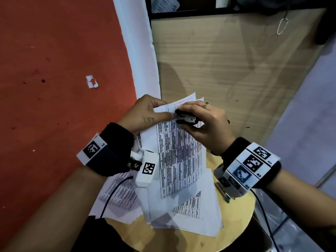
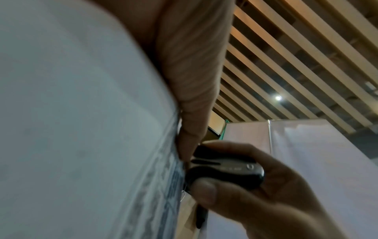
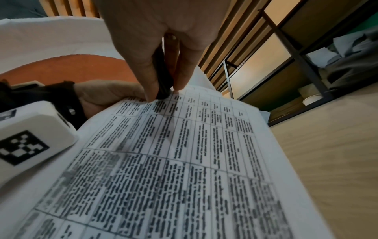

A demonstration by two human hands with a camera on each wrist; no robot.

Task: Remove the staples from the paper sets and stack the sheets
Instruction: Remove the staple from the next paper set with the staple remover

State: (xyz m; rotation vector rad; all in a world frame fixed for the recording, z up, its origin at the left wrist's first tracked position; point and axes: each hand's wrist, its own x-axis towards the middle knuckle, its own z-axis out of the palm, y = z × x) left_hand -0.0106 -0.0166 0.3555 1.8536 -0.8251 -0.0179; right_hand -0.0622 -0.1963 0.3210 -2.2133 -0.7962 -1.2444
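Observation:
A stapled paper set (image 1: 179, 151) printed with tables is held up over the round stool. My left hand (image 1: 145, 113) pinches its top left corner, thumb on the printed face. My right hand (image 1: 201, 122) grips a black staple remover (image 1: 186, 118) whose jaws meet the paper's top edge beside the left thumb. The left wrist view shows the staple remover (image 2: 223, 169) squeezed between the right thumb and fingers against the paper set (image 2: 81, 129). From the right wrist the staple remover (image 3: 162, 77) touches the top of the paper set (image 3: 184, 161). The staple itself is hidden.
More printed sheets (image 1: 183, 215) lie in a loose pile on the round wooden stool (image 1: 236, 220). A pen (image 1: 224, 193) lies on the stool under my right wrist. A wooden panel (image 1: 236, 60) stands behind, a red wall (image 1: 54, 70) at left.

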